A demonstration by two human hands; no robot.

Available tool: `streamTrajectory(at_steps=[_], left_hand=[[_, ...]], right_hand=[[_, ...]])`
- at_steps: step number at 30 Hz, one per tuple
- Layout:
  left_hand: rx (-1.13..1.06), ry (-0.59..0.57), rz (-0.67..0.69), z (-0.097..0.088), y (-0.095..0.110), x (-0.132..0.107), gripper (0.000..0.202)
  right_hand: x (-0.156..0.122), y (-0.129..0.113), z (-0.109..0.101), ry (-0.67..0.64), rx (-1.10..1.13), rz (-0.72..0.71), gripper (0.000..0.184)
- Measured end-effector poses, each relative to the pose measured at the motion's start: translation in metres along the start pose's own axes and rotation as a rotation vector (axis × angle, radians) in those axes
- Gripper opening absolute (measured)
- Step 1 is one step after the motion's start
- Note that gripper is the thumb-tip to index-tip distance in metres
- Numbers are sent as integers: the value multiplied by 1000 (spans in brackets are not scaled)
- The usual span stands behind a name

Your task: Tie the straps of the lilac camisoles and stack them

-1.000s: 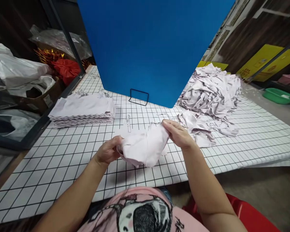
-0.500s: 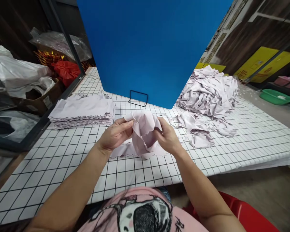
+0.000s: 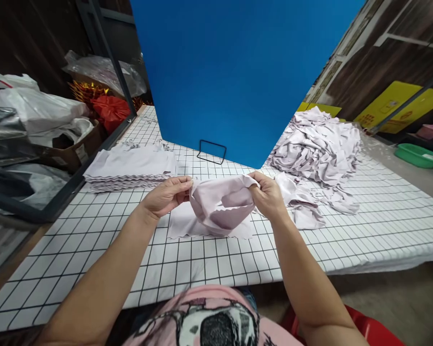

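Note:
A pale lilac cloth (image 3: 220, 206) with a scalloped edge hangs between my two hands above the gridded white table (image 3: 104, 254). My left hand (image 3: 166, 194) pinches its upper left edge, fingers closed. My right hand (image 3: 269, 194) grips the upper right edge, fingers closed too. The cloth sags in the middle and its lower part rests on the table. A neat stack of folded lilac cloths (image 3: 132, 168) lies to the left of my left hand. A loose heap of the same cloths (image 3: 317, 144) lies to the right, with a few strays (image 3: 303, 202) beside my right hand.
A blue board (image 3: 231, 72) stands behind the table with a small black wire stand (image 3: 211, 151) at its foot. Shelving on the left holds plastic bags (image 3: 32, 110) and a red item (image 3: 110, 108). A green tray (image 3: 418, 154) sits far right.
My hands have moved apart, spreading the bunched cloth out between them, and its lower edge has dropped onto the table. The view has shifted slightly.

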State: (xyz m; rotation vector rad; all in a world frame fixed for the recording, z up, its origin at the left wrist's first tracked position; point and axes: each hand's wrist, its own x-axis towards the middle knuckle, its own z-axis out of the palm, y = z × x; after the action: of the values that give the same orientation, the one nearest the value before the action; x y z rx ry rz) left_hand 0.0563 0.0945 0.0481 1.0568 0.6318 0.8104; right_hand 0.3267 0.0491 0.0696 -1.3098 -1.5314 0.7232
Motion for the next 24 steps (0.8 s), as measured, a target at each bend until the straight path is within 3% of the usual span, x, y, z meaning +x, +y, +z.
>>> streamTrajectory(at_steps=[3, 5, 8, 10, 13, 15, 17, 19, 22, 24], left_hand=[[20, 15, 34, 0, -1, 0, 21], [62, 37, 61, 1, 0, 1, 20], [162, 20, 71, 11, 4, 2, 20], [253, -45, 55, 24, 10, 3, 21], [361, -185, 55, 45, 21, 2, 23], [408, -279, 64, 53, 29, 0, 22], [509, -308, 105, 52, 32, -2, 19], [702, -180, 234, 43, 30, -4, 11], [929, 305, 472, 28, 12, -2, 6], [811, 607, 493, 20, -6, 4, 6]], right_hand=[[-4, 2, -8, -48, -32, -17, 15], [-8, -5, -17, -259, -53, -85, 13], [-8, -19, -22, -600, -19, -240, 35], [-4, -24, -14, -607, 86, -290, 55], [7, -14, 11, -637, 261, -237, 74], [15, 1, 24, -767, 285, -169, 63], [19, 15, 27, -815, 245, -108, 38], [18, 20, 21, -696, 165, -83, 27], [-3, -1, 12, -362, -75, -99, 26], [-26, -29, 13, -321, -201, -182, 22]])
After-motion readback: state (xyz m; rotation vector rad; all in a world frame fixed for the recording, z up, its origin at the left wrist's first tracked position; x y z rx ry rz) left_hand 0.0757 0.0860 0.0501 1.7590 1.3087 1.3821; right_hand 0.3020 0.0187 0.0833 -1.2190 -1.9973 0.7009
